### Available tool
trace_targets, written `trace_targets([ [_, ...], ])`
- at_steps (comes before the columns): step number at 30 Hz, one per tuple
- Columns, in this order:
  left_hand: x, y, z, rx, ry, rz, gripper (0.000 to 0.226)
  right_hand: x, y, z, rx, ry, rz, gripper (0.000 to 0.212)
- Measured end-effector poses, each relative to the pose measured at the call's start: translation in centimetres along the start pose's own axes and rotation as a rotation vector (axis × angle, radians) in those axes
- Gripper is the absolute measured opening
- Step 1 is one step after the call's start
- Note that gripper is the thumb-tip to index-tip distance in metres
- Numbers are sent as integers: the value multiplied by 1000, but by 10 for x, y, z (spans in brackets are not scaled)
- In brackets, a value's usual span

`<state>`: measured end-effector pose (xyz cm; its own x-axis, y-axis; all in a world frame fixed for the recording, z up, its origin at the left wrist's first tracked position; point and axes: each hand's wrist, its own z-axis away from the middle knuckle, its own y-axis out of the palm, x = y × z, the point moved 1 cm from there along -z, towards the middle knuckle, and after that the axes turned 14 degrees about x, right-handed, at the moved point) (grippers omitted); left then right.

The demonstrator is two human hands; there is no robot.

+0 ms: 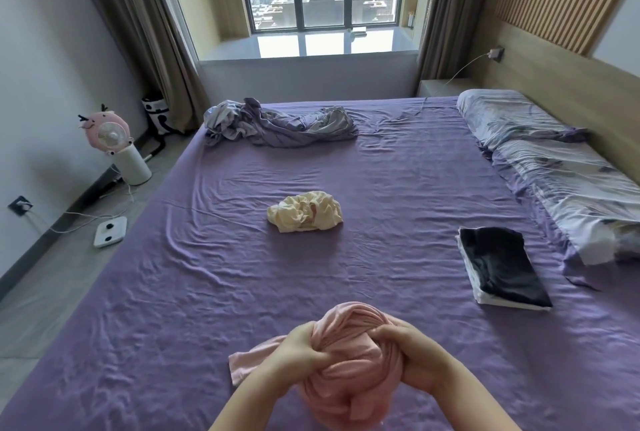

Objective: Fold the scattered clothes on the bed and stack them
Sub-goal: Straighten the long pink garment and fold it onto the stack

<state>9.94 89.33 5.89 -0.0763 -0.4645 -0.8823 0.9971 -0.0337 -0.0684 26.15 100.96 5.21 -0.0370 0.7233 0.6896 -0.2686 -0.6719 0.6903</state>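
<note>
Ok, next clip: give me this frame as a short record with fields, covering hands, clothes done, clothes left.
hands: left hand and right hand both grip the bunched pink garment
folded stack: black garment on top of white ones, right side of the purple bed sheet
unfolded: cream garment mid-bed
far edge: crumpled grey-lilac fabric

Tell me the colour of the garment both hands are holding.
Pale pink garment, clearest in the head view.
</note>
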Motion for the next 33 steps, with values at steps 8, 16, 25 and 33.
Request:
trace_targets([
  [8, -13, 1, 0, 147, -21, 659, 33, 1, 3, 1, 109, 64, 195, 54],
  [16, -18, 2, 7, 346, 168, 527, 52, 0, -5, 3, 34, -15, -26, 49],
  [25, -23, 2, -1, 89, 182, 715, 35, 6, 2, -1, -434, -204, 580, 54],
  [33, -28, 5, -11, 138, 226, 895, 36, 5, 13, -5, -524, -280, 1036, 18],
])
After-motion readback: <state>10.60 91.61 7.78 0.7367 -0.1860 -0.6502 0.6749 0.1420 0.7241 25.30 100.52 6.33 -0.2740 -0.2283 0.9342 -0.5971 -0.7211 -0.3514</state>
